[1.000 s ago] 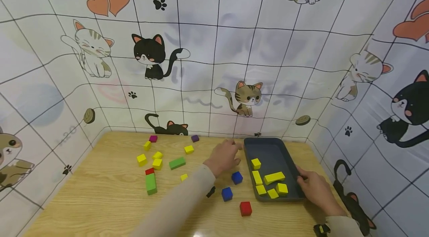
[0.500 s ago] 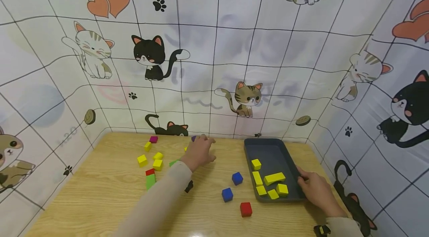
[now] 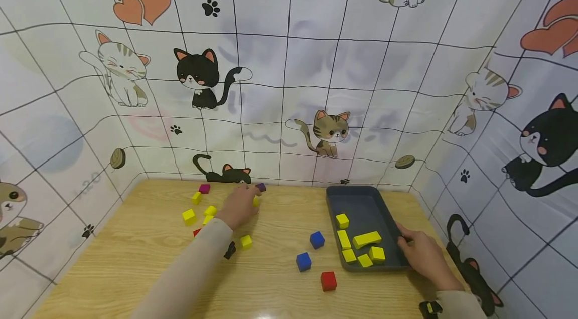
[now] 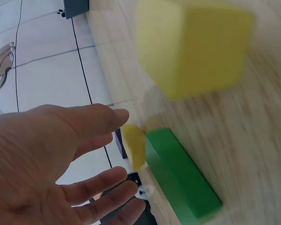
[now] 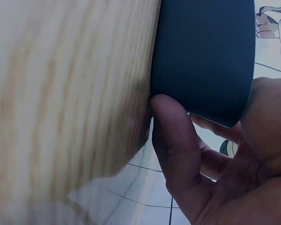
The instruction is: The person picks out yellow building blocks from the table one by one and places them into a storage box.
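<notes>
My left hand [image 3: 237,206] reaches over the far left cluster of blocks, holding nothing. In the left wrist view its thumb and fingers are spread, the thumb tip close to a small yellow block [image 4: 135,146]. A green block [image 4: 178,173] lies just beside that one. The head view shows only part of the yellow block [image 3: 256,201] past the hand, and the green block is hidden there. My right hand [image 3: 424,254] grips the right side of a dark grey tray [image 3: 361,203], thumb against its wall [image 5: 201,61]. Several yellow blocks [image 3: 367,240] lie inside the tray.
Two blue blocks [image 3: 317,240] and a red block [image 3: 328,281] lie left of the tray. Further left are more yellow blocks [image 3: 189,216], a magenta block [image 3: 204,188] and a purple block [image 3: 261,187]. A cat-patterned cloth wall [image 3: 271,148] borders the wooden table [image 3: 280,289].
My left hand has moved left from beside the tray to the far left blocks, uncovering a yellow block near the wrist. The right hand stays on the tray.
</notes>
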Demonstrator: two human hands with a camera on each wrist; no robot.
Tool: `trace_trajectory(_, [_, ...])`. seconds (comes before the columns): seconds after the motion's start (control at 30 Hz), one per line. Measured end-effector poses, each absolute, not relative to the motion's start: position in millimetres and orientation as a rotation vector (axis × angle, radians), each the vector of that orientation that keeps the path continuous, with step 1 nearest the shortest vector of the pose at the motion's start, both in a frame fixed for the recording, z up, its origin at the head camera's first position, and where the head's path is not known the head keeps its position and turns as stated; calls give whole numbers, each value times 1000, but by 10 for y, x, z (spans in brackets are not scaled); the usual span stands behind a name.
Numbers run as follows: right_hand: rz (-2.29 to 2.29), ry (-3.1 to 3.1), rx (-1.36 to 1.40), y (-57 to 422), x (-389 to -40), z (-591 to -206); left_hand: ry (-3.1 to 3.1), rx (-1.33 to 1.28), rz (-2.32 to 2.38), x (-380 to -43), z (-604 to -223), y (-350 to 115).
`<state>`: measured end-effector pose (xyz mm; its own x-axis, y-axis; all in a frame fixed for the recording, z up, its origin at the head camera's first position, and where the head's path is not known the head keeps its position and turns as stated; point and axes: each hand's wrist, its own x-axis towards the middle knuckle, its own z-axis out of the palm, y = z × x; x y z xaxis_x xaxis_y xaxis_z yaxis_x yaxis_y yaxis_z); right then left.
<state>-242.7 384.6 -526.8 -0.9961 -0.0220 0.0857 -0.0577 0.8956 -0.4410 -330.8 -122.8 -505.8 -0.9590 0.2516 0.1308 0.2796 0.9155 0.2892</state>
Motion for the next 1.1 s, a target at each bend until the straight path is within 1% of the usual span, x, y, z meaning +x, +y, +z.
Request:
trace_trajectory(0.33, [688, -2973, 66, 3845, -2429, -5285, -2944, -475, -571, -3327, -5151, -1364])
trace_trajectory(0.67, [714, -2969, 64, 3850, -2439, -5287, -2946, -476, -575, -3373, -5217, -1314])
trace_trajectory(1.1, [712, -2946, 83, 3860, -2439, -5293, -2946, -484, -603, -3315, -5142, -1220])
